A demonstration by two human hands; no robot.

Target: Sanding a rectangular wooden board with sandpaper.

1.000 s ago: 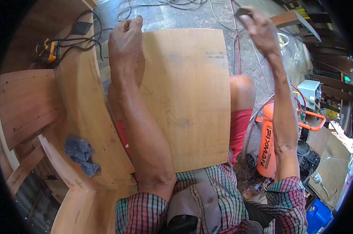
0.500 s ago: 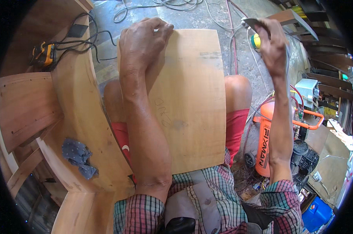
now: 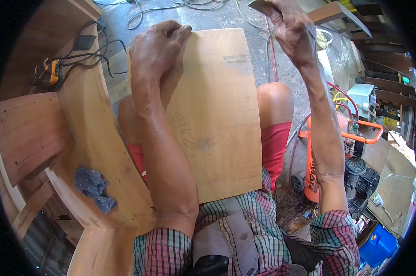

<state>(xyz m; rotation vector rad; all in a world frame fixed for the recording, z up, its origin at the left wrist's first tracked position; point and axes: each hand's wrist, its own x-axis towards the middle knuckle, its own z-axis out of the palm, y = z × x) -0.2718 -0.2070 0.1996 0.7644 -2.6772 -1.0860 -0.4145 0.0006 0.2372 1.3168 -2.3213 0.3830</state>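
Observation:
A pale, slightly curved wooden panel (image 3: 217, 115) lies across my lap, with faint pencil marks and dark smudges on its face. My left hand (image 3: 157, 48) is closed over its far left corner, the fingertips partly out of sight, and that forearm crosses the panel's left side. Beyond the panel's far right corner, my right hand (image 3: 294, 34) is raised in the air. It pinches a thin, dark, flat piece (image 3: 262, 6), like a scraper blade, close to the top of the view and apart from the panel.
To the left stand curved wooden furniture parts (image 3: 95, 124) with a crumpled blue cloth (image 3: 94, 187) and a yellow-black power tool (image 3: 53, 72) on them. An orange air compressor (image 3: 313, 161) and a blue container (image 3: 378, 246) are at the right. Cables and a red hose (image 3: 273, 64) run over the floor.
My right hand has moved left and farther away with the flat piece. The panel and my left hand have shifted slightly left and up in the view; the left grip looks the same.

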